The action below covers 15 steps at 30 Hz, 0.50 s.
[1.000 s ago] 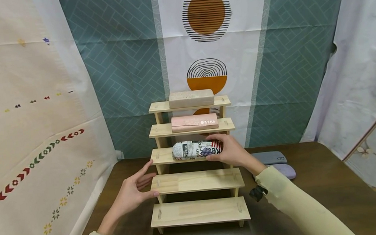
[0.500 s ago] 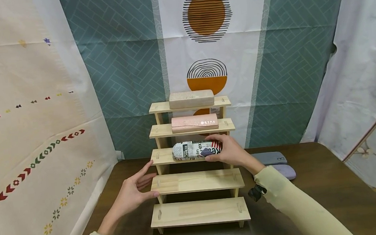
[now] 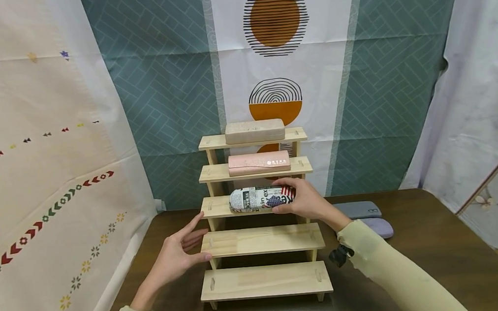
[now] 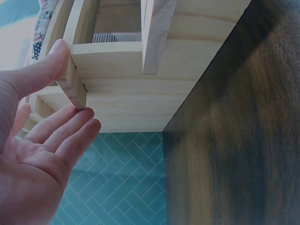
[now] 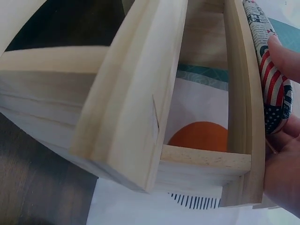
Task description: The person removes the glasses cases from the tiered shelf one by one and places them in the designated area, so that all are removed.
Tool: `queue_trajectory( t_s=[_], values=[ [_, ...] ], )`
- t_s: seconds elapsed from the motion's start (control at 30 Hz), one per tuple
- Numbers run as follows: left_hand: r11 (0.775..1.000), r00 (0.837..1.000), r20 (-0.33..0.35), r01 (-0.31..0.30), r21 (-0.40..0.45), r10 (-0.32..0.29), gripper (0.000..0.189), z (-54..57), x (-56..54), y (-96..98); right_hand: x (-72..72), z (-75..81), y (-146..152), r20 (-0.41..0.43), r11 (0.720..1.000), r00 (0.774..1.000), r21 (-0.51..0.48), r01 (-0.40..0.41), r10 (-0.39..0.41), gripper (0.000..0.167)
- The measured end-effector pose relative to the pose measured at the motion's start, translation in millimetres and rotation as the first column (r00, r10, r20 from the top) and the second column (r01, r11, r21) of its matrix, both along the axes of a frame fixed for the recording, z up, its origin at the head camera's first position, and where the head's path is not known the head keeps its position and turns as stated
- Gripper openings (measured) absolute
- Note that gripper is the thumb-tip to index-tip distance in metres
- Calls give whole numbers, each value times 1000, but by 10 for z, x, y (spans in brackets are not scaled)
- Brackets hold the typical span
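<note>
Clearly, the right hand (image 3: 299,201) is grasping the right end of a rounded, newsprint-patterned white case (image 3: 250,198), which is lying along the middle tier of a pale wooden five-tier stand (image 3: 266,280). The right wrist view is showing what the head view is hiding — that end's white-dotted, dark-blue tip. The left hand's (image 3: 178,253) grip is spreading open — fingertips touching a board's end, the left wrist view is revealing.
</note>
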<state>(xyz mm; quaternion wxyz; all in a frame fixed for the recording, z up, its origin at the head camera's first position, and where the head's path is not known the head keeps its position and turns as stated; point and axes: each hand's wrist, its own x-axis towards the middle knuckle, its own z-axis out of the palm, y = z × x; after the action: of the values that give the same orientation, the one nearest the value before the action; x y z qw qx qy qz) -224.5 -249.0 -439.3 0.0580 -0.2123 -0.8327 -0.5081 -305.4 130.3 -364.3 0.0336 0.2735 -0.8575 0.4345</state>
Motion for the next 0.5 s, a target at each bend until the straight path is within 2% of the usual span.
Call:
queue_trajectory(
  t_s=[0.33,0.5],
  values=[
    [1000,1000,11,-5,-3,5,105,10,6,-2,49,-8,-14,6,999,1000,-50,16,-16,63],
    [1000,1000,10,-6,-4,6,105,11,3,-3,90,-5,-4,34,994,999,-108,16,-12,64]
  ],
)
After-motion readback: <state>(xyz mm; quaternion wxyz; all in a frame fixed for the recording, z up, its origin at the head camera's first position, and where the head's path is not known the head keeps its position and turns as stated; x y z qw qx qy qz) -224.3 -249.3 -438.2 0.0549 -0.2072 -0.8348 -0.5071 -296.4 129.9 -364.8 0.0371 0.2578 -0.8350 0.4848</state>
